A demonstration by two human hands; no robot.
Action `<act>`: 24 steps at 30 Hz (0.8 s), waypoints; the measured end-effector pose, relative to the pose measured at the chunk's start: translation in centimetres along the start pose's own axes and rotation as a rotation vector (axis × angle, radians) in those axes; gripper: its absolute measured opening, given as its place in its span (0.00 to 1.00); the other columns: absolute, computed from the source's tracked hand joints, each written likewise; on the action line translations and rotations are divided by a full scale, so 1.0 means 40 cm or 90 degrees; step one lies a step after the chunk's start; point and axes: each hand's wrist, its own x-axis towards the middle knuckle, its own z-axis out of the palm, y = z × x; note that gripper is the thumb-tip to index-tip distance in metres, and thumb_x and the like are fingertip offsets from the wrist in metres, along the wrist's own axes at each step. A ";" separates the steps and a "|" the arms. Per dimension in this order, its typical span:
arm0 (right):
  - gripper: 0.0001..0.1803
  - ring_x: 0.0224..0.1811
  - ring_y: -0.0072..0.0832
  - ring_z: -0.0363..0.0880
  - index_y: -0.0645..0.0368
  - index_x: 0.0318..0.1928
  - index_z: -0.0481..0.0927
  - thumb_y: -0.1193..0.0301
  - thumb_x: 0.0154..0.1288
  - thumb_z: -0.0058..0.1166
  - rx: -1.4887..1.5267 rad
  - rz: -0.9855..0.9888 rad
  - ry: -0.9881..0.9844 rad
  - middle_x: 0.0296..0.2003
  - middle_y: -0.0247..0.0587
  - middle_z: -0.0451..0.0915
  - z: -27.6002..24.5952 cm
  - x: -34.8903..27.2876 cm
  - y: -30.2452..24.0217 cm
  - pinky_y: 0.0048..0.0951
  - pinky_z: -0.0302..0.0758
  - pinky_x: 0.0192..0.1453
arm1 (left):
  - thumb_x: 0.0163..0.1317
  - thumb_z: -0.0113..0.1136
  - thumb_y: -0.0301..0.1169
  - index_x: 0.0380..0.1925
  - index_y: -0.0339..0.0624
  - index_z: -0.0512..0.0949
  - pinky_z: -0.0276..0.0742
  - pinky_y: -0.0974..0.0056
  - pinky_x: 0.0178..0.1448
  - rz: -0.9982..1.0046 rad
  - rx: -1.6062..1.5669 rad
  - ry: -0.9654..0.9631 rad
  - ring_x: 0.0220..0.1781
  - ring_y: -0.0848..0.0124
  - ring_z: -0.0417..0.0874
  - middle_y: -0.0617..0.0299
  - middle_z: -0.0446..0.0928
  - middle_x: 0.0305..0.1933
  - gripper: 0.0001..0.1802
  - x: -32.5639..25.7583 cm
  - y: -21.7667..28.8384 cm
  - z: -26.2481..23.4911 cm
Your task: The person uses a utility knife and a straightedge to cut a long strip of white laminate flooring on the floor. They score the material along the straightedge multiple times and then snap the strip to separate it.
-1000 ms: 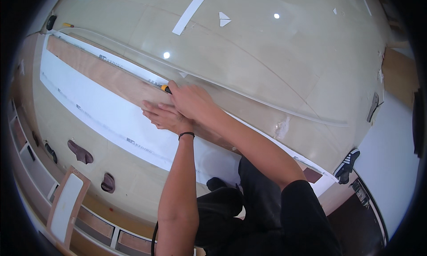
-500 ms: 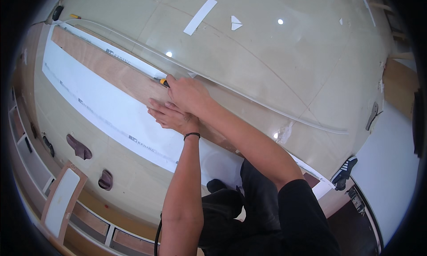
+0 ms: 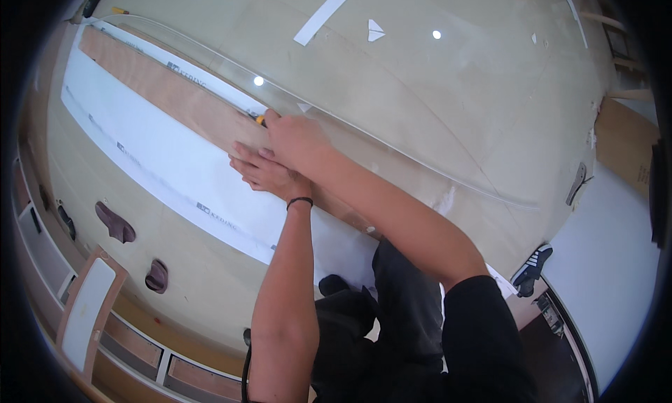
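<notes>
A long wooden board [image 3: 164, 84] lies across a white sheet [image 3: 150, 133] with grey print, and a narrow band of the sheet shows beyond the board's far edge. My left hand [image 3: 269, 177] rests on the board with its fingers stretched out. Just beyond it, my right hand [image 3: 299, 137] is closed around a yellow and black utility knife [image 3: 262, 121], whose front end is at the board's far edge. Most of the knife's handle is hidden in the hand, and the blade's contact with the sheet is too small to make out.
A thin pale strip [image 3: 392, 149] curves over the tiled floor past the board. Farther off lie a white offcut [image 3: 320, 18] and a triangular scrap [image 3: 376, 30]. Brown slippers [image 3: 115, 222], a cabinet frame [image 3: 164, 368] and a black shoe [image 3: 533, 270] surround the workspace.
The view has shifted slightly. My right hand and the knife remain at the board's far edge, and my left hand still lies on the board.
</notes>
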 end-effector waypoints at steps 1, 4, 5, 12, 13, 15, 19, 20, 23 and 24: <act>0.19 0.35 0.50 0.85 0.65 0.46 0.70 0.64 0.63 0.57 -0.004 0.016 -0.008 0.30 0.55 0.83 -0.002 -0.020 0.012 0.45 0.81 0.37 | 0.78 0.30 0.45 0.76 0.46 0.48 0.50 0.39 0.73 0.000 0.000 -0.004 0.77 0.44 0.52 0.36 0.49 0.76 0.31 0.000 -0.001 0.000; 0.15 0.33 0.51 0.84 0.65 0.47 0.70 0.65 0.69 0.50 -0.018 0.051 -0.039 0.29 0.55 0.83 -0.008 -0.107 0.063 0.48 0.79 0.36 | 0.77 0.30 0.45 0.75 0.46 0.50 0.50 0.39 0.72 0.014 0.006 0.015 0.76 0.41 0.53 0.34 0.50 0.75 0.31 0.001 -0.001 0.004; 0.14 0.33 0.51 0.84 0.64 0.47 0.70 0.66 0.70 0.48 -0.019 0.053 -0.049 0.29 0.55 0.82 -0.011 -0.142 0.081 0.49 0.79 0.36 | 0.77 0.30 0.45 0.75 0.46 0.50 0.51 0.38 0.72 0.023 0.003 0.025 0.76 0.40 0.53 0.34 0.50 0.75 0.31 0.002 0.000 0.006; 0.12 0.34 0.52 0.85 0.63 0.48 0.71 0.68 0.70 0.46 -0.061 0.104 -0.118 0.32 0.56 0.83 -0.032 -0.339 0.162 0.50 0.80 0.38 | 0.76 0.31 0.43 0.74 0.44 0.51 0.53 0.39 0.70 0.038 0.000 0.050 0.72 0.40 0.58 0.34 0.52 0.74 0.30 -0.002 0.005 0.008; 0.12 0.34 0.52 0.84 0.62 0.48 0.70 0.68 0.70 0.46 -0.069 0.123 -0.129 0.31 0.56 0.83 -0.037 -0.361 0.177 0.50 0.80 0.37 | 0.76 0.31 0.43 0.74 0.44 0.51 0.53 0.39 0.70 0.039 -0.001 0.054 0.71 0.40 0.59 0.34 0.52 0.74 0.30 0.000 0.007 0.011; 0.12 0.33 0.53 0.84 0.61 0.49 0.70 0.68 0.70 0.46 -0.073 0.148 -0.129 0.29 0.55 0.83 -0.032 -0.427 0.195 0.52 0.79 0.37 | 0.76 0.31 0.42 0.74 0.44 0.51 0.53 0.39 0.70 0.050 0.005 0.061 0.70 0.40 0.60 0.34 0.53 0.73 0.30 -0.001 0.001 0.012; 0.14 0.32 0.54 0.83 0.61 0.49 0.68 0.64 0.73 0.44 -0.093 0.195 -0.160 0.26 0.56 0.81 -0.035 -0.541 0.238 0.54 0.78 0.35 | 0.75 0.32 0.42 0.74 0.42 0.52 0.53 0.40 0.70 0.052 0.013 0.065 0.70 0.40 0.60 0.33 0.53 0.72 0.30 0.000 -0.006 0.020; 0.15 0.30 0.56 0.82 0.61 0.51 0.67 0.62 0.75 0.43 -0.083 0.189 -0.154 0.25 0.57 0.81 -0.036 -0.550 0.249 0.55 0.77 0.34 | 0.75 0.32 0.42 0.74 0.42 0.52 0.52 0.40 0.71 0.055 0.012 0.069 0.70 0.40 0.60 0.32 0.53 0.72 0.30 0.003 -0.007 0.021; 0.16 0.29 0.57 0.81 0.60 0.50 0.66 0.60 0.76 0.42 -0.067 0.167 -0.154 0.25 0.57 0.80 -0.038 -0.570 0.275 0.55 0.76 0.33 | 0.75 0.32 0.42 0.73 0.42 0.52 0.51 0.39 0.71 0.063 0.005 0.064 0.70 0.39 0.60 0.31 0.53 0.72 0.30 0.002 -0.006 0.024; 0.15 0.29 0.58 0.81 0.60 0.49 0.66 0.60 0.77 0.42 -0.064 0.150 -0.154 0.25 0.57 0.80 -0.034 -0.571 0.280 0.55 0.76 0.33 | 0.75 0.32 0.42 0.73 0.42 0.52 0.51 0.38 0.71 0.062 0.009 0.065 0.70 0.38 0.60 0.31 0.53 0.71 0.30 0.002 -0.008 0.021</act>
